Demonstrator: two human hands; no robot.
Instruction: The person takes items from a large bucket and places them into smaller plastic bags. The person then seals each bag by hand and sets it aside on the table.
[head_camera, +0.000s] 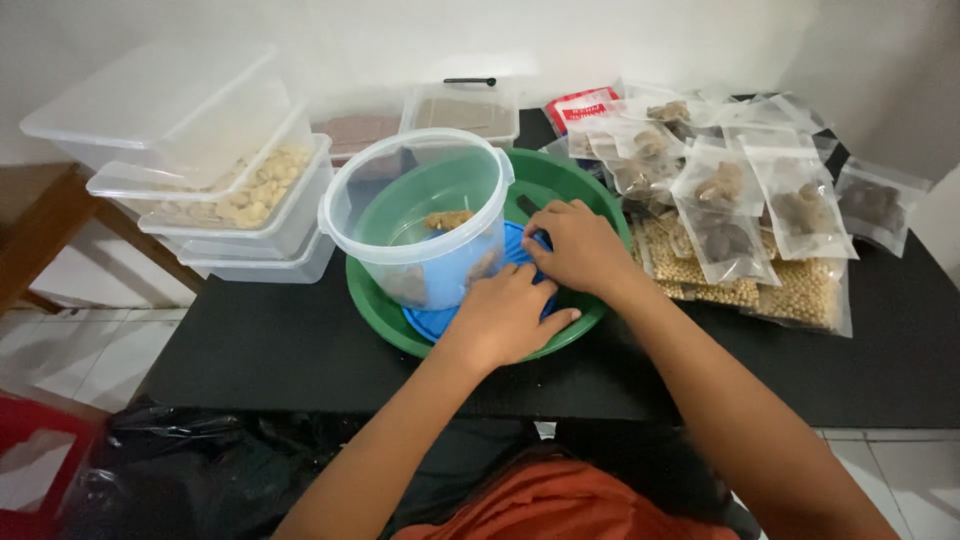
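Desk (300, 350): black, against white wall; we work above it.
Green basin (372, 300): catches the tilted clear bucket (420, 220).
Blue lid (432, 322): flat in the basin.
Left hand (505, 318): we press it released on the lid.
Right hand (578, 248): fingers curled at lid edge; grasp, we cannot tell.

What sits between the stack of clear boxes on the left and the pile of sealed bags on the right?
In the head view, a green basin sits between them, holding a tipped clear tub and a blue lid. Both hands, left and right, rest in the basin.
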